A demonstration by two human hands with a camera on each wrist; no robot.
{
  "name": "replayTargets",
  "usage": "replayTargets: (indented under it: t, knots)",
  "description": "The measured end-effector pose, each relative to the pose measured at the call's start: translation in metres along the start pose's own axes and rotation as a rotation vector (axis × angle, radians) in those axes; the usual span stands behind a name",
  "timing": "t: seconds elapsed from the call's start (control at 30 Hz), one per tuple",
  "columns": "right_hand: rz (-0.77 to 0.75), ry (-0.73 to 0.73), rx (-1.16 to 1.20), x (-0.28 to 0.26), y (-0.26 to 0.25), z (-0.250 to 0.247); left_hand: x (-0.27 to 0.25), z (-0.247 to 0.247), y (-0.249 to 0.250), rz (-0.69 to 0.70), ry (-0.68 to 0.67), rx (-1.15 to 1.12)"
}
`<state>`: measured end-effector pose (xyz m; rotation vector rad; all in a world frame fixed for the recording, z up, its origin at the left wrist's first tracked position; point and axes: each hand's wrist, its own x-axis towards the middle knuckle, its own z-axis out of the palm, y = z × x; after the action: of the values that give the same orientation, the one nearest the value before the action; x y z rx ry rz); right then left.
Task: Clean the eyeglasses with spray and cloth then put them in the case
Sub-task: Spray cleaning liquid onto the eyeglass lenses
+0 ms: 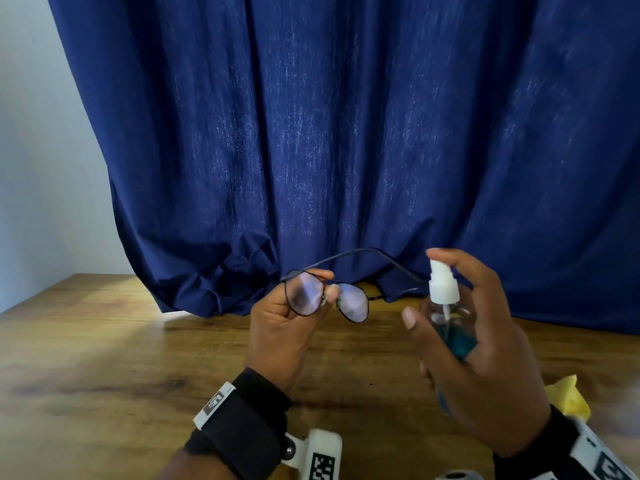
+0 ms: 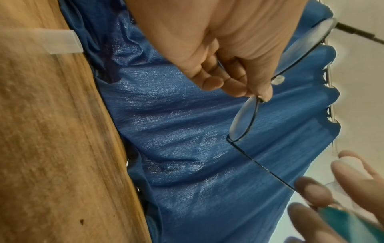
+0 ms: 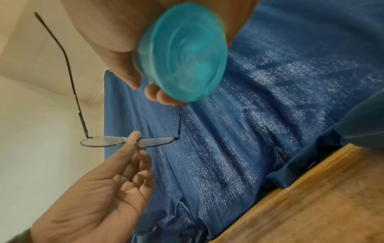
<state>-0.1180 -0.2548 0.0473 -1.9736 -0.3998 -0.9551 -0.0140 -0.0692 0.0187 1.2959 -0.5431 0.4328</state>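
Observation:
My left hand (image 1: 294, 320) pinches thin black-framed eyeglasses (image 1: 353, 303) at the bridge, held above the table with the temples unfolded and pointing away toward the curtain. In the left wrist view the eyeglasses (image 2: 243, 120) show edge-on under my left hand (image 2: 239, 78). My right hand (image 1: 485, 351) grips a clear spray bottle (image 1: 450, 327) with blue liquid and a white pump top, index finger resting on the pump, just right of the lenses. From the right wrist, the spray bottle (image 3: 182, 52) shows its round blue base, with the eyeglasses (image 3: 104, 141) beyond. A yellow cloth (image 1: 568, 400) lies behind my right wrist.
A wooden table (image 1: 104, 375) spreads below both hands. A dark blue curtain (image 1: 346, 133) hangs behind and bunches on the table's far edge. A translucent plastic piece (image 2: 60, 42) lies on the table by the curtain. No eyeglass case shows.

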Motion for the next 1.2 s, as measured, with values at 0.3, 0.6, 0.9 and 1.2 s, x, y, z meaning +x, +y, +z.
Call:
replayTargets:
  t: [0.3, 0.6, 0.9, 1.2]
  knots:
    - [0.06, -0.074, 0.002, -0.001, -0.002, 0.005, -0.003, 0.004, 0.003, 0.002, -0.01, 0.038]
    - [0.005, 0.093, 0.076, 0.0, 0.004, 0.004, -0.003, 0.004, 0.006, -0.039, -0.009, -0.052]
    - [-0.044, 0.176, 0.074, 0.004, 0.012, 0.0, -0.004, 0.0, -0.008, -0.463, -0.05, -0.088]
    - [-0.024, 0.177, 0.037, 0.003, 0.013, 0.0, -0.012, 0.004, -0.02, -0.889, -0.144, -0.096]
